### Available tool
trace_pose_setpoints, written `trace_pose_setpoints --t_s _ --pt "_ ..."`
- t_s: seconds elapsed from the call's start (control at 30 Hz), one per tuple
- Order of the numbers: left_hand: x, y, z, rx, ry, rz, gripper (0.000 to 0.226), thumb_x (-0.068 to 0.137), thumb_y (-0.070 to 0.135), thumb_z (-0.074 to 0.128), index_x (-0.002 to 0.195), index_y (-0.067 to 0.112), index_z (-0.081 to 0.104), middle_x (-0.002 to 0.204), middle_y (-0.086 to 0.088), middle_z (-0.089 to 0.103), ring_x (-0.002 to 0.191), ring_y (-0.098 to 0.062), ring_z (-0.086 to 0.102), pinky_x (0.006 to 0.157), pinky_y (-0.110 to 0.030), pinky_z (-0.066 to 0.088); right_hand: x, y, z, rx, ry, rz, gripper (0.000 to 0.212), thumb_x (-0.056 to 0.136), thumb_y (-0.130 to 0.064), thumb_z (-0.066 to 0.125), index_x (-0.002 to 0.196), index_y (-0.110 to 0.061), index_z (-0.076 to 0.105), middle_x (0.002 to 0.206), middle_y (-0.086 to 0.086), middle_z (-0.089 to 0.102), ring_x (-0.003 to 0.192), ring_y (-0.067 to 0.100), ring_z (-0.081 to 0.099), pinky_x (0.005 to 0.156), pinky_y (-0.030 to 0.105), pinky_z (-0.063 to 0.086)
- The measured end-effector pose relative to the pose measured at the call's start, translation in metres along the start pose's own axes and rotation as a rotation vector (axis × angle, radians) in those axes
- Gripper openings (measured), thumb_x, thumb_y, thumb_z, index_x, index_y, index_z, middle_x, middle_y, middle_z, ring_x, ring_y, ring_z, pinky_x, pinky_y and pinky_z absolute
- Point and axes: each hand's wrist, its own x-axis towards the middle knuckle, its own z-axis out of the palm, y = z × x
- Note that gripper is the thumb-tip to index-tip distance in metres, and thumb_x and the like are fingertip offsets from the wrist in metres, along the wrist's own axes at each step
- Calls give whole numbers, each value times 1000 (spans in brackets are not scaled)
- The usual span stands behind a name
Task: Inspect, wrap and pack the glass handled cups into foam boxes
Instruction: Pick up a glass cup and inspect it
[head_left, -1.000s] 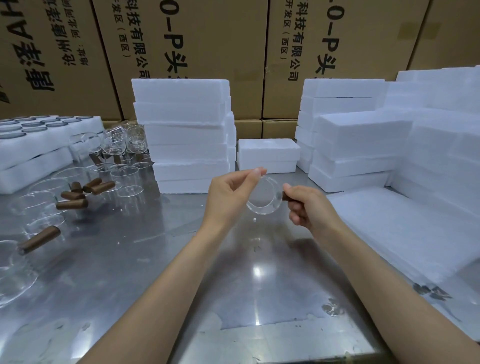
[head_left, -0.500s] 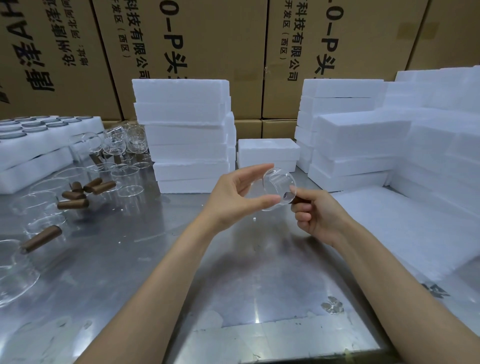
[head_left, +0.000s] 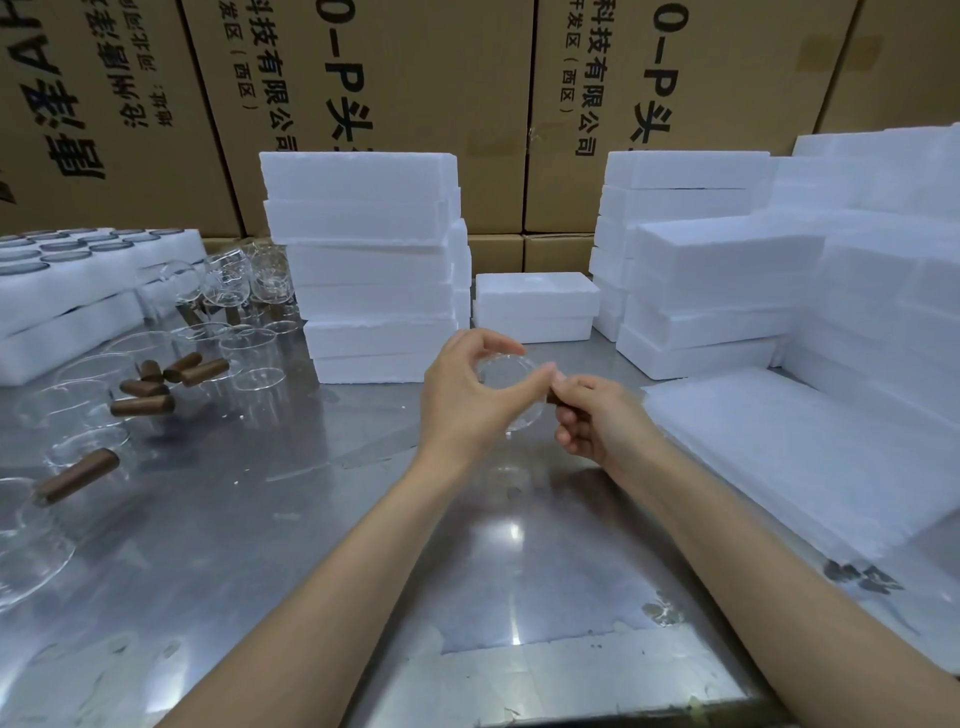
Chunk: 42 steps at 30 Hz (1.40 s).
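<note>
Since the previous frame, left hand (head_left: 467, 395) had closed further round the cup (head_left: 511, 387): thumb and fingers now curled about the glass bowl, fingertips nearly meeting the right hand. Cup had turned, its round face toward the camera. Right hand (head_left: 592, 421) gripped the brown handle (head_left: 555, 399), fingers curled over it. Cup was held above the steel table (head_left: 291, 499), just past its centre toward 12 o'clock. Foam boxes (head_left: 363, 260) stood stacked at 12 o'clock, more at 2 o'clock. Loose cups (head_left: 156, 384) with brown handles lay at 9 to 10 o'clock. Foam sheets (head_left: 810, 457) lay at 3 o'clock.
</note>
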Motion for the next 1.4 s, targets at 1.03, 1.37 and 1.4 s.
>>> trace_pose_setpoints --t_s 1.03,1.37,1.4 --pt "10 -22 -19 -405 -489 -415 38 70 51 72 98 25 74 105 -7 73 102 -21 68 89 -28 54 -10 -16 -7 -265 -238 -105 35 101 -32 37 79 -13 57 53 -3 28 40 6 20 40 18 18" --pt "10 -16 -18 -557 -540 -386 63 64 36 78 122 22 59 123 -9 65 106 -18 65 88 -26 53 -11 -23 -14 139 -339 352 44 87 -30 35 44 -22 36 39 -9 18 28 6 14 33 20 16" --pt "10 -16 -18 -572 -539 -391 64 65 33 78 124 21 58 125 -9 65 103 -18 66 87 -25 53 -11 -23 -13 167 -319 370 45 86 -32 35 43 -22 32 38 -9 18 28 6 14 33 20 16"
